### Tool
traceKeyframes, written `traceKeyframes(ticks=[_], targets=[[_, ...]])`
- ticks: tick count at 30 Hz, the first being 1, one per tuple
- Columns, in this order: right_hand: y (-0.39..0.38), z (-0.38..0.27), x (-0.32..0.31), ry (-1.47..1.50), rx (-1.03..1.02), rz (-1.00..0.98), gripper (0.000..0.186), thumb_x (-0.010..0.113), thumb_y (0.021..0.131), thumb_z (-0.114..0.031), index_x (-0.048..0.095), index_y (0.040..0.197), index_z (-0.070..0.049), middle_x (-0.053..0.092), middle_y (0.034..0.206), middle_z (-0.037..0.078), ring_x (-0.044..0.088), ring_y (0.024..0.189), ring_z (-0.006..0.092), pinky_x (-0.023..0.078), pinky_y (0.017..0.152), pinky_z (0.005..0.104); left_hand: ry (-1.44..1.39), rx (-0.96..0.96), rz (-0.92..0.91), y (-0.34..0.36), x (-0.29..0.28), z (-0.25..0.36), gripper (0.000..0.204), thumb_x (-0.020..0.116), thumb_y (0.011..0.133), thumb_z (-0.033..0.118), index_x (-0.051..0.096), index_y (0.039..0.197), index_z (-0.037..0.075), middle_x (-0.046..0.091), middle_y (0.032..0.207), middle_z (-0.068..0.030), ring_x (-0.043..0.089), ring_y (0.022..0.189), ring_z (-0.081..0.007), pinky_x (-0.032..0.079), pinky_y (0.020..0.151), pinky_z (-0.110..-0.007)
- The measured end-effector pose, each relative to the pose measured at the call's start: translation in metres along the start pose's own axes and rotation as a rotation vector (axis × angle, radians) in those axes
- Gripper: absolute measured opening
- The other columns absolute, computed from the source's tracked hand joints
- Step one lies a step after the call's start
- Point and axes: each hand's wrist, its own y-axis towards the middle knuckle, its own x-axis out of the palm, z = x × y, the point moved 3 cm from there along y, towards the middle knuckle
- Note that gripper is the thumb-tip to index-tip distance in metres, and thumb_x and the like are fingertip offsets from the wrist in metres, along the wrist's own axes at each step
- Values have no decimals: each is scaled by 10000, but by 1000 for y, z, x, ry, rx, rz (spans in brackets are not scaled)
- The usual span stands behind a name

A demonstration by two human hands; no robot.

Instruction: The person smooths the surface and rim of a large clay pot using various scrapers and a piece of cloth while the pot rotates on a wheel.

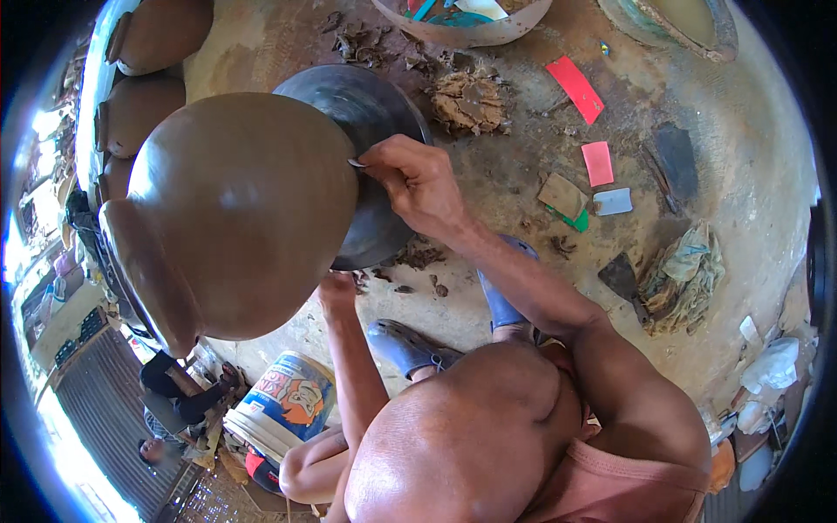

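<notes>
A large brown clay pot (231, 209) with a thick rim stands on a dark round wheel (379, 235). My right hand (410, 179) pinches a small pale thin tool (356, 162) against the right side of the pot. My left hand (338, 286) is low beside the pot, just under the wheel's edge, its fingers mostly hidden behind pot and wheel.
More pots (139, 113) line the left. Back: basins (462, 30), clay scraps (471, 100). Right floor: coloured flat pieces (597, 163), dark blades (676, 166), crumpled cloth (684, 275). A bucket (275, 405) is lower left; beyond it another person (174, 410). My blue shoes (410, 349) are below.
</notes>
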Motion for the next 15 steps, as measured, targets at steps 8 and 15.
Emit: traceKeyframes(ticks=[8, 15], targets=[[-7, -2, 10, -7, 20, -3, 311, 586, 758, 203, 698, 977, 13, 695, 924, 145, 714, 850, 272, 565, 707, 347, -282, -359, -122, -97, 82, -52, 749, 529, 950, 713, 500, 1334, 70, 563, 1202, -121, 602, 1020, -293, 540, 849, -466], [-11, -8, 13, -1, 1, -11, 307, 590, 775, 213, 694, 981, 13, 683, 934, 136, 712, 853, 269, 562, 695, 342, -262, -12, 43, -4, -8, -2, 662, 402, 1017, 617, 431, 1476, 141, 474, 1482, -149, 523, 1309, -331, 513, 1006, -536]])
